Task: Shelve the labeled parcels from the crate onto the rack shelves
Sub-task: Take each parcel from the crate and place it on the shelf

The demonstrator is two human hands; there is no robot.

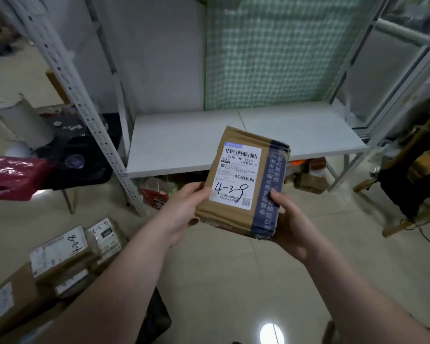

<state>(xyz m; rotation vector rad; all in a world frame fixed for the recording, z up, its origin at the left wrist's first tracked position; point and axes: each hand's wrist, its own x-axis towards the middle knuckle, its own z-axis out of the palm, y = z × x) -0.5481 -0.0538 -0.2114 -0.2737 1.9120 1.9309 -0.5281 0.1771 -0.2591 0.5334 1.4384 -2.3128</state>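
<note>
A brown cardboard parcel (pixel 236 214) with blue tape and a white label hand-marked "4-3-9" is held up in front of me. My left hand (pixel 184 214) grips its lower left edge and my right hand (pixel 291 224) grips its lower right corner. Just behind it lies the white rack shelf (pixel 184 142), bare on top. At the lower left, several more labeled parcels (pixel 60 254) lie packed together; the crate around them is not clearly visible.
The rack's perforated upright (pixel 85 105) slants down on the left. A red bag (pixel 13 177) and a black stand with clutter (pixel 80 155) sit at the left. Boxes lie under the shelf (pixel 308 177). Dark gear stands at the right (pixel 412 184). The tiled floor (pixel 233 281) spreads below.
</note>
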